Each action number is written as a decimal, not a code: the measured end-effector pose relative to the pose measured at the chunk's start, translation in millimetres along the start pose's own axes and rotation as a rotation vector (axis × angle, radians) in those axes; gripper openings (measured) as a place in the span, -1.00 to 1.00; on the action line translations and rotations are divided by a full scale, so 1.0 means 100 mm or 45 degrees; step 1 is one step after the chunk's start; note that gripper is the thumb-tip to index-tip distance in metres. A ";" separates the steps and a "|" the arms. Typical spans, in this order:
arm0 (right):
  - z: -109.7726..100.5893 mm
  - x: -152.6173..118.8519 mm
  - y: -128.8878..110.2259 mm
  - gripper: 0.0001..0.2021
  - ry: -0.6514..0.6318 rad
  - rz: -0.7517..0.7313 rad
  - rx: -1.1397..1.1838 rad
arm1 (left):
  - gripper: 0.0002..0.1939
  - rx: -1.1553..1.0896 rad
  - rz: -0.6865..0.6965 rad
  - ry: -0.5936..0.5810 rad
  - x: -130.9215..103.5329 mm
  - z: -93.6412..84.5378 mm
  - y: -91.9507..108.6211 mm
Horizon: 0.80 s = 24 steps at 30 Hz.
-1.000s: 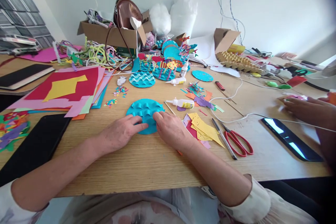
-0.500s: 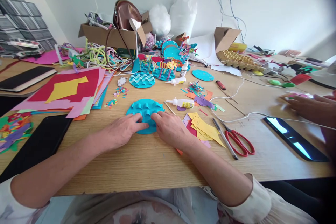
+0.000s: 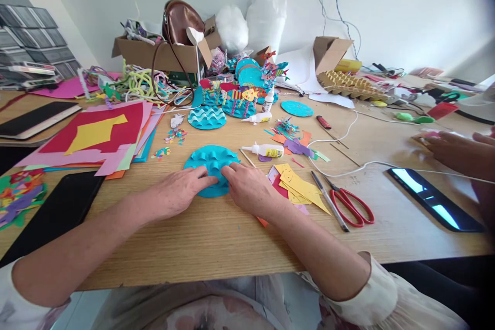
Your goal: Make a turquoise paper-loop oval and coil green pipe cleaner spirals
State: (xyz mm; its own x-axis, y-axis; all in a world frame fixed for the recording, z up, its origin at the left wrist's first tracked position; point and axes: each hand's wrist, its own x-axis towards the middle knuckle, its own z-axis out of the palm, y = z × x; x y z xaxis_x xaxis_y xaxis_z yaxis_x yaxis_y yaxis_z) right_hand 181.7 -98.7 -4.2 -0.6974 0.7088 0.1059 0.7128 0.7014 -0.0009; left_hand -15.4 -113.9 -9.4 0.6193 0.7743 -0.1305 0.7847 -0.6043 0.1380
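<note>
In front of me on the table lies a round blue disc (image 3: 212, 154) with wavy blue paper strips standing up on it. My left hand (image 3: 187, 185) is at its lower left, the bent fingers and thumb closed on a wavy strip. From the right, my right hand (image 3: 245, 183) pinches the same part of the strip, its fingertips close to the left ones. The exact grip is partly hidden behind the fingers. Just beyond my right hand are a thin stick (image 3: 248, 158) and a white glue bottle (image 3: 266, 150) lying on its side.
Yellow paper pieces (image 3: 299, 185), a pen (image 3: 330, 203) and red-handled scissors (image 3: 351, 206) lie to the right, near a phone (image 3: 433, 198). Another person's hand (image 3: 456, 149) is at far right. Coloured sheets (image 3: 96, 129) are stacked left. Finished blue wavy pieces (image 3: 207, 117) stand behind.
Both hands stay at the disc in nearly the same pose. The whole view has shifted slightly. The other person's hand at the right has moved a little.
</note>
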 end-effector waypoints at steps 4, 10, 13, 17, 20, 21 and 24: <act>0.00 0.01 -0.01 -0.86 -0.006 -0.015 0.011 | -0.56 0.044 0.012 0.000 0.02 -0.01 0.04; -0.03 0.03 -0.05 -0.85 -0.037 -0.006 0.007 | -0.61 0.142 0.033 0.007 0.02 -0.03 0.05; -0.03 0.04 -0.05 -0.84 -0.038 -0.008 -0.003 | -0.60 0.175 0.051 0.014 0.00 -0.02 0.04; -0.01 0.04 -0.05 -0.84 -0.026 -0.011 -0.020 | -0.61 0.175 0.043 -0.004 -0.01 -0.01 0.04; -0.01 0.04 -0.07 -0.84 -0.027 -0.002 -0.021 | -0.62 0.196 0.026 -0.012 0.00 -0.02 0.06; -0.01 0.04 -0.07 -0.83 -0.025 0.001 -0.015 | -0.62 0.206 0.020 -0.014 0.00 -0.02 0.06; -0.02 0.03 -0.07 -0.84 -0.015 0.013 0.043 | -0.64 0.217 0.011 -0.013 0.01 -0.02 0.08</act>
State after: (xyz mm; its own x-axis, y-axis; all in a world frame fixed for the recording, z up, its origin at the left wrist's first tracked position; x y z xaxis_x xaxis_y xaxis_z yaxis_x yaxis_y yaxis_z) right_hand 174.7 -101.6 -1.8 -0.6910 0.7167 0.0943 0.7171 0.6961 -0.0352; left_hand -9.0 -117.8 -6.1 0.6256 0.7674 -0.1403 0.7722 -0.6347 -0.0289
